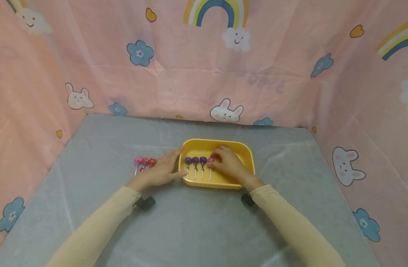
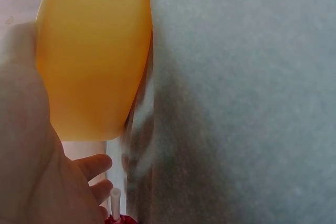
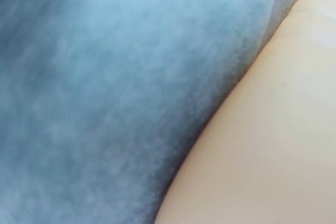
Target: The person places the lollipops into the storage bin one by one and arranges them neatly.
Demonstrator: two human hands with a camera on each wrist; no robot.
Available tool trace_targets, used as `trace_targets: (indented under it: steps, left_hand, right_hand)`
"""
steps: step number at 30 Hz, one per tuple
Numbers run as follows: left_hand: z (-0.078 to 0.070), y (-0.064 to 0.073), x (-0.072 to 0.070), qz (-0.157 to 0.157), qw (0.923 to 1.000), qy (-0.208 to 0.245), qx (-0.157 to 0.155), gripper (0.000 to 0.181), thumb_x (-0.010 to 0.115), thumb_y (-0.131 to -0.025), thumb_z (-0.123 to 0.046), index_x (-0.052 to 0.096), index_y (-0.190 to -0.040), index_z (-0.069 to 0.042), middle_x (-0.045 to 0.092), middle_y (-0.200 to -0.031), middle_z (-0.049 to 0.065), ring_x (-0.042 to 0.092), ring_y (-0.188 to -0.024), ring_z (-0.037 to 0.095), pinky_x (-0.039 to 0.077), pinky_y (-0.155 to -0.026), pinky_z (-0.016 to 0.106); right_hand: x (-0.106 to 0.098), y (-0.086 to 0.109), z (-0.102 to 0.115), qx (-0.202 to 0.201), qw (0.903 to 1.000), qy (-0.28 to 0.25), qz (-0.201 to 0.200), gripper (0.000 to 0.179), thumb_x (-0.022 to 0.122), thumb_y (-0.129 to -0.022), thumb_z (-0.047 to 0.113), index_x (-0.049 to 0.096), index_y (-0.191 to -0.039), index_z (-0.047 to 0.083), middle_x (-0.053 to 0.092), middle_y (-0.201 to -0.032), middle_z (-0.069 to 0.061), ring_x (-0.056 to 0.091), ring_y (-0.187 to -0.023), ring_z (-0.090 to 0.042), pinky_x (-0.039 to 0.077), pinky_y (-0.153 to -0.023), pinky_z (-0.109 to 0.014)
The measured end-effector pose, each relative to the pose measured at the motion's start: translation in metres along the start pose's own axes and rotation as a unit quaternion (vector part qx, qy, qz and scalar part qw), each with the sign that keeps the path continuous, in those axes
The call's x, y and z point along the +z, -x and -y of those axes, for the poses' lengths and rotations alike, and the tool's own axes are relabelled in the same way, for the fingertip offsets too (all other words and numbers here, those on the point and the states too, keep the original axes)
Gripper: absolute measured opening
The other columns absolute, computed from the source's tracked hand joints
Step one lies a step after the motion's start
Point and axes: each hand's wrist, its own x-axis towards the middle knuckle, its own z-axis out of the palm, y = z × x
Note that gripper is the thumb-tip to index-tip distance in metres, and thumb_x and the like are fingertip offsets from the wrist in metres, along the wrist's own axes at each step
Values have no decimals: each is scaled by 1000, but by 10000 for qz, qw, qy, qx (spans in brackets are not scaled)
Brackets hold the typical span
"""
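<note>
A yellow tray (image 1: 220,183) sits on the table in the head view. Inside its left half, three purple lollipops (image 1: 195,160) lie in a row with their sticks toward the front. My right hand (image 1: 228,162) reaches into the tray and pinches a pink lollipop (image 1: 210,160) by its head, just right of the purple row; its stick points the same way. My left hand (image 1: 163,168) rests against the tray's left side with fingers straight, the thumb at the front left rim. The left wrist view shows the tray's outer wall (image 2: 97,61) close beside that hand.
Left of the left hand lie a pink lollipop (image 1: 138,160) and red lollipops (image 1: 152,161), partly covered by the hand. Grey cloth (image 1: 197,226) covers the table. A pink printed curtain (image 1: 177,85) hangs round the back and sides.
</note>
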Motion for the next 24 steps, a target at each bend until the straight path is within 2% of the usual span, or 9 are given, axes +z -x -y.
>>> trace_targets:
  steps: [7,24]
  left_hand:
    - [4,-1,4,-10,10000,23,-40,94,53,-96,-55,-8,-160,-24,9,-167,17,8,-155,39,7,-126,59]
    - [4,0,2,26,10000,-27,-40,94,51,-96,-60,-9,-160,-26,7,-168,15,7,-156,36,7,-127,56]
  right_hand:
    - [1,-1,-2,70,10000,-14,-30,33,71,-89,43,67,-108,16,59,-109,-2,52,-105,-21,48,-105,-40]
    - [2,-1,-2,49,10000,10,1,31,70,-91,39,67,-110,15,59,-110,-2,52,-106,-21,47,-107,-40]
